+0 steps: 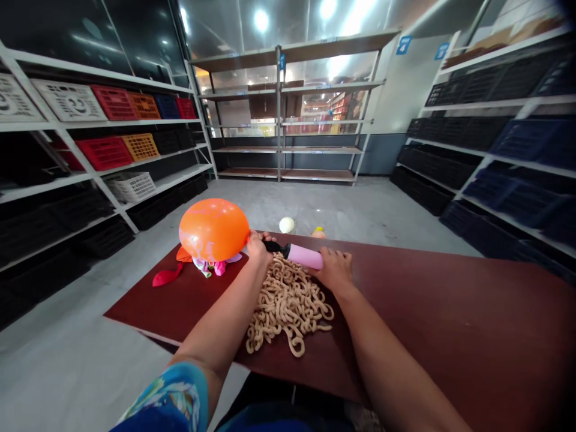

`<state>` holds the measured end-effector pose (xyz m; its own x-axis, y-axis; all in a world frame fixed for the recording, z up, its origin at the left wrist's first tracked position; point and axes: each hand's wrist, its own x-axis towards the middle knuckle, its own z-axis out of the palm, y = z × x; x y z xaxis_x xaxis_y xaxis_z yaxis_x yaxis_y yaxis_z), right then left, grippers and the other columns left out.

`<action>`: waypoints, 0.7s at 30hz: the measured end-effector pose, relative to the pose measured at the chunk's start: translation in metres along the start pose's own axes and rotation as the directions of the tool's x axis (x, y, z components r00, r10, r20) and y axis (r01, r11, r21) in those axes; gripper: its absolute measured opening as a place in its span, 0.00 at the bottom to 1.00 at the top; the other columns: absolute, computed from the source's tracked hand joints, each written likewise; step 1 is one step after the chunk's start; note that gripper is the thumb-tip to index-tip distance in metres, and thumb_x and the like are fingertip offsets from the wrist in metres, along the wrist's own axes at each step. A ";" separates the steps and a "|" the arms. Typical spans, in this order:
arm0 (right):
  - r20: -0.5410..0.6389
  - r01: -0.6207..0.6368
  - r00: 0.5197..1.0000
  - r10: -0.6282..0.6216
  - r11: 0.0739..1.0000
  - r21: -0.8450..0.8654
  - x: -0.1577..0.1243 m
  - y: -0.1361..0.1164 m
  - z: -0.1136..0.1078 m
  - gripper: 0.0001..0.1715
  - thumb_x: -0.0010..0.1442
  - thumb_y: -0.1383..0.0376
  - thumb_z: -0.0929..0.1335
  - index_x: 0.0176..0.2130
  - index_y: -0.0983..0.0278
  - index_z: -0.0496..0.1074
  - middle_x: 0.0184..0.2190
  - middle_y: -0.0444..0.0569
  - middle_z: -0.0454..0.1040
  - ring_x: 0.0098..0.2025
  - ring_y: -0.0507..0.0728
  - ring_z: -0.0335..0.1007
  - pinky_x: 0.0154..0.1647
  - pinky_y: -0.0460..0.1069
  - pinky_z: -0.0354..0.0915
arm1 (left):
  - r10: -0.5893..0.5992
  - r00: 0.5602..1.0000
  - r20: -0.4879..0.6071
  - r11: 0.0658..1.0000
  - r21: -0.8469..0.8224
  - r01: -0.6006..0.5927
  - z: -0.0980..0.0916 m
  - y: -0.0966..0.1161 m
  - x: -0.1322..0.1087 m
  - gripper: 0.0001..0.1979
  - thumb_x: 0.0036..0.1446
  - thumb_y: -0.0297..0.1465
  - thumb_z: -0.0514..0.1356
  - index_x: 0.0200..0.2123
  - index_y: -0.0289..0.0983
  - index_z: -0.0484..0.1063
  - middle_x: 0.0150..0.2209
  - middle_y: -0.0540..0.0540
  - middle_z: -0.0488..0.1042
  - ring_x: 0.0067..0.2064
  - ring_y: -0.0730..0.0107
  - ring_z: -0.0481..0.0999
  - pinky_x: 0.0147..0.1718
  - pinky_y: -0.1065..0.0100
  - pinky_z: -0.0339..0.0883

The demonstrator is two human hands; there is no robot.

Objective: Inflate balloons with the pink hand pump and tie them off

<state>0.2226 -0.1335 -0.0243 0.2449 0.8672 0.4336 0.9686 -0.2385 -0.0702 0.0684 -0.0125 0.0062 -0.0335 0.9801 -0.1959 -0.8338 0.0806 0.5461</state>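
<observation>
The balloon [213, 230] is bulging just left of the left hand [260, 245], which is clasping the pump [306, 256]; the right hand [335, 270] is gripping its pink end.

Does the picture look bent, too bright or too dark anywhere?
In the head view, the ceiling lights glare white; shiny spots sit on the orange balloon; the left shelving leans and stretches toward the edge, probably from a wide lens; the right-hand corners fade to black; a shadow darkens the table beside the right forearm.
</observation>
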 end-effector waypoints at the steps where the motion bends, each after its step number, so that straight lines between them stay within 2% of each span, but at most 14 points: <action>1: 0.002 0.001 1.000 -0.001 1.000 0.002 0.000 0.000 -0.001 0.25 0.49 0.47 0.66 0.38 0.63 0.64 0.35 0.52 0.71 0.39 0.61 0.63 0.42 0.55 0.48 | -0.008 1.000 0.024 1.000 -0.002 0.008 -0.003 -0.001 -0.001 0.17 0.59 0.36 0.49 0.20 0.37 0.49 0.17 0.54 0.56 0.16 0.79 0.58 0.20 0.72 0.61; 5: 0.027 0.009 1.000 -0.009 1.000 0.018 -0.001 0.002 -0.005 0.29 0.48 0.44 0.65 0.39 0.64 0.65 0.36 0.53 0.72 0.40 0.62 0.63 0.45 0.57 0.48 | -0.063 0.996 0.060 0.998 -0.024 0.065 -0.012 0.001 -0.002 0.19 0.59 0.38 0.49 0.20 0.37 0.49 0.19 0.53 0.58 0.17 0.79 0.60 0.20 0.72 0.61; 8: -0.020 0.030 0.999 -0.029 0.999 0.044 -0.002 -0.005 -0.014 0.32 0.50 0.44 0.63 0.45 0.64 0.65 0.41 0.55 0.71 0.45 0.63 0.61 0.52 0.62 0.41 | -0.041 0.999 0.035 0.998 -0.043 0.042 -0.012 0.002 -0.004 0.19 0.59 0.38 0.50 0.20 0.37 0.49 0.19 0.53 0.58 0.17 0.80 0.58 0.20 0.73 0.60; 11: -0.094 0.148 0.986 -0.139 0.984 0.103 -0.003 -0.023 -0.028 0.32 0.55 0.48 0.62 0.54 0.61 0.60 0.51 0.54 0.66 0.53 0.63 0.56 0.57 0.63 0.31 | -0.058 0.997 0.051 0.998 -0.014 0.059 -0.008 -0.004 -0.014 0.20 0.58 0.41 0.51 0.20 0.37 0.50 0.19 0.53 0.58 0.17 0.80 0.58 0.20 0.72 0.61; 13: -0.087 0.248 0.967 -0.238 0.959 0.138 -0.005 -0.038 -0.035 0.29 0.57 0.51 0.61 0.55 0.59 0.59 0.53 0.52 0.64 0.55 0.62 0.54 0.58 0.62 0.30 | -0.083 0.993 0.083 0.997 0.011 0.083 -0.005 -0.009 -0.024 0.20 0.57 0.42 0.52 0.20 0.37 0.51 0.19 0.52 0.58 0.17 0.79 0.59 0.20 0.71 0.61; 17: -0.045 0.277 0.961 -0.274 0.950 0.147 -0.009 -0.056 -0.035 0.17 0.60 0.58 0.60 0.47 0.60 0.66 0.46 0.50 0.70 0.49 0.59 0.60 0.58 0.59 0.35 | -0.140 0.976 0.165 0.990 0.014 0.140 -0.001 -0.014 -0.041 0.21 0.56 0.43 0.52 0.19 0.36 0.52 0.18 0.51 0.59 0.18 0.79 0.60 0.21 0.71 0.61; 21: 0.024 0.252 0.966 -0.256 0.962 0.100 -0.011 -0.055 -0.034 0.16 0.60 0.60 0.59 0.45 0.63 0.67 0.43 0.51 0.70 0.45 0.59 0.62 0.49 0.53 0.50 | -0.171 0.970 0.172 0.985 -0.005 0.174 -0.003 -0.013 -0.039 0.22 0.57 0.42 0.51 0.18 0.37 0.50 0.18 0.51 0.60 0.17 0.78 0.60 0.22 0.70 0.63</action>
<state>0.1654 -0.1446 0.0056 -0.0099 0.9096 0.4155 0.9983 0.0330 -0.0484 0.0789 -0.0523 0.0048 0.2046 0.9683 -0.1434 -0.8298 0.2493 0.4993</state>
